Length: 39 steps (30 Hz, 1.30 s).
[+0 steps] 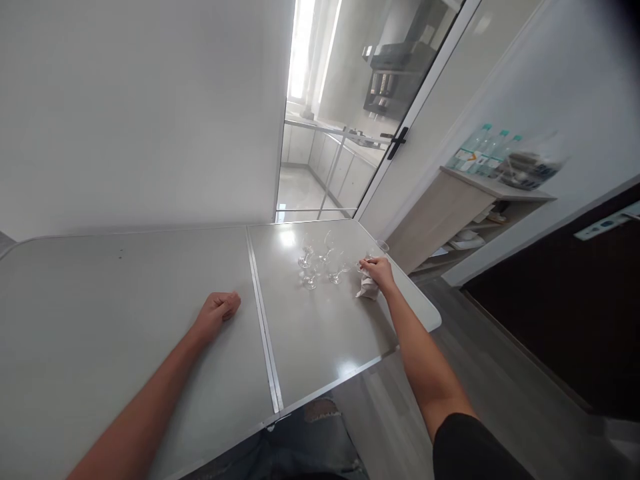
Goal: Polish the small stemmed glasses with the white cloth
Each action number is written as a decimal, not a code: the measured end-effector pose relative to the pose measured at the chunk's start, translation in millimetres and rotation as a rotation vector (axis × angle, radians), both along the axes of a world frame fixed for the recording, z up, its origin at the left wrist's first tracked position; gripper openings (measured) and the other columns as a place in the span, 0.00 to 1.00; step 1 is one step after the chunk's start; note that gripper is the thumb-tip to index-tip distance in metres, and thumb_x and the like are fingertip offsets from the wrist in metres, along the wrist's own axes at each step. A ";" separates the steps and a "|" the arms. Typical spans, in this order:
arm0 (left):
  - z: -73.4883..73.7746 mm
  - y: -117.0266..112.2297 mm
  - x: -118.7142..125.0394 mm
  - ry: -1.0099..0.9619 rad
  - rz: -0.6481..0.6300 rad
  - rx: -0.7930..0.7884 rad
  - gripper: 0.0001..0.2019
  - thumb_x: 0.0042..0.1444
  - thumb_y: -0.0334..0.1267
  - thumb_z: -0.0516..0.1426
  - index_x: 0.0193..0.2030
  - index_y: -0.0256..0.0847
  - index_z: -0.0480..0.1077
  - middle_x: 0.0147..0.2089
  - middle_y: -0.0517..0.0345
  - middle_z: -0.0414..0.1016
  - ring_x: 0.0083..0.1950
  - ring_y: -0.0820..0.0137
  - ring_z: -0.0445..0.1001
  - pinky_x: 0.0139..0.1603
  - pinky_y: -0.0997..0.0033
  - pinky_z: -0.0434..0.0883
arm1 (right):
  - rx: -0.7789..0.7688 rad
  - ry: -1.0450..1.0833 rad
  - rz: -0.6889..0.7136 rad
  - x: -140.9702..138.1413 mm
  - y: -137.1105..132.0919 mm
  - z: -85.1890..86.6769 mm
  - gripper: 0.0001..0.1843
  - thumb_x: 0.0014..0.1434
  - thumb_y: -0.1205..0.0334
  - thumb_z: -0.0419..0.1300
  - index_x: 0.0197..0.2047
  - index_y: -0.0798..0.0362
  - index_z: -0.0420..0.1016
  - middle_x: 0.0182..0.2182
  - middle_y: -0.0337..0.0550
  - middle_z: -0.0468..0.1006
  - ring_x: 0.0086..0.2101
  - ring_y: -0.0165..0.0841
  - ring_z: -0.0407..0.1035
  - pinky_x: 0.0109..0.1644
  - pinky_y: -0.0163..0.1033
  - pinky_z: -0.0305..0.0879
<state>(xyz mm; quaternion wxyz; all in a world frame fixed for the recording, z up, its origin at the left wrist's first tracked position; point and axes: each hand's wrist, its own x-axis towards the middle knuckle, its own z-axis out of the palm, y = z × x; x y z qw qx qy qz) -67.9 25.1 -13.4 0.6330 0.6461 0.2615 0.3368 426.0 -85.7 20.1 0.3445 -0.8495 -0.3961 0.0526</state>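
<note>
My left hand [218,312] rests on the left half of the table in a loose fist, with no object showing in it. At the right side of the table, my right hand [380,271] is closed, its fingertips at a crumpled white cloth [369,288]. Just beyond that hand is a clear glass [383,246]; whether the fingers also touch it, I cannot tell. Several clear stemmed glasses stand grouped to the left of my right hand, among them a front glass [310,281] and one nearer the hand [335,275].
The pale table [125,280] has a metal seam [263,320] across it. Behind stands a glass door [345,153] with a black handle [398,142]. To the right, a wooden shelf unit [440,207] carries plastic bottles [483,150] and a filled plastic bag [530,167].
</note>
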 end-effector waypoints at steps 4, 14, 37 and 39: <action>1.0 -0.6 -0.9 0.118 0.004 0.045 0.27 0.65 0.50 0.53 0.19 0.41 0.49 0.22 0.62 0.44 0.25 0.73 0.43 0.27 0.68 0.45 | -0.036 0.001 0.037 1.0 15.3 -10.2 0.16 0.52 0.54 0.62 0.28 0.57 0.86 0.31 0.48 0.85 0.37 0.38 0.77 0.41 0.35 0.64; 3.6 -2.8 -1.5 0.228 -0.017 0.036 0.27 0.64 0.52 0.53 0.21 0.41 0.46 0.23 0.63 0.42 0.25 0.74 0.40 0.27 0.69 0.43 | -0.070 -0.015 0.071 -12.5 27.7 -16.5 0.18 0.54 0.56 0.61 0.38 0.60 0.86 0.37 0.53 0.86 0.38 0.38 0.77 0.42 0.35 0.65; 2.5 -3.8 4.3 0.086 0.252 -0.015 0.25 0.59 0.51 0.56 0.19 0.41 0.52 0.20 0.64 0.46 0.24 0.76 0.45 0.25 0.72 0.45 | 0.289 0.870 0.749 -339.8 58.9 -0.4 0.19 0.57 0.48 0.62 0.24 0.53 0.75 0.21 0.35 0.67 0.26 0.28 0.59 0.30 0.34 0.55; 1.4 -1.6 4.8 -0.019 0.436 -0.096 0.24 0.58 0.53 0.57 0.20 0.41 0.54 0.20 0.65 0.49 0.23 0.77 0.48 0.24 0.73 0.48 | 0.369 1.023 0.679 -370.4 81.7 -14.0 0.20 0.57 0.47 0.62 0.23 0.53 0.72 0.21 0.34 0.66 0.25 0.28 0.58 0.30 0.34 0.55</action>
